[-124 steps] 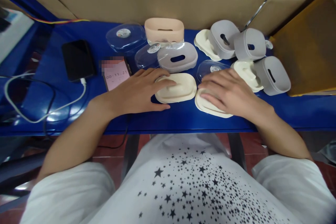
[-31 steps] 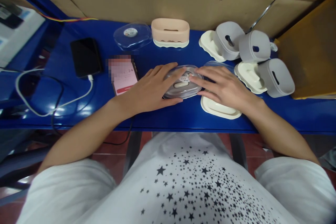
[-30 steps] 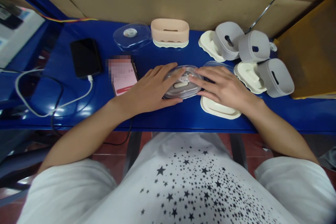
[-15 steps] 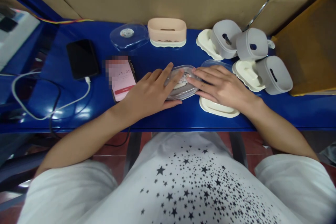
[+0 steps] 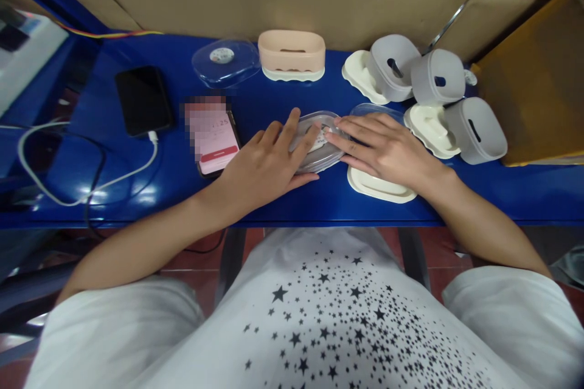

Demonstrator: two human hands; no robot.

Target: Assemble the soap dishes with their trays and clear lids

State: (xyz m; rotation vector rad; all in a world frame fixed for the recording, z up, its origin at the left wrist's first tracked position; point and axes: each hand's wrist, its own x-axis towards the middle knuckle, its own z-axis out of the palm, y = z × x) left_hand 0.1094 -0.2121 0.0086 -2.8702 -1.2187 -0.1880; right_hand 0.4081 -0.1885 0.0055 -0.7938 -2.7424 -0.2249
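Note:
Between my hands is a small oval container with a clear lid, greyish inside, with a round printed sticker on top. My left hand grips its left side, fingers over the lid and thumb at the near edge. From the right, my right hand presses its fingertips on the lid's right edge, thumb low at the side. A cream oval tray lies partly beneath my right hand. Just behind that hand, another clear lid is partly covered.
Grey slotted containers and wavy cream inserts stand at the right, beside a yellowish-brown box. A peach container and a stickered clear lid sit behind. To the left lie a phone, a black device and a white cable.
The container tilts slightly, its near side now showing a little more under the lid. Both hands keep nearly the same hold; the whole view shifts very slightly.

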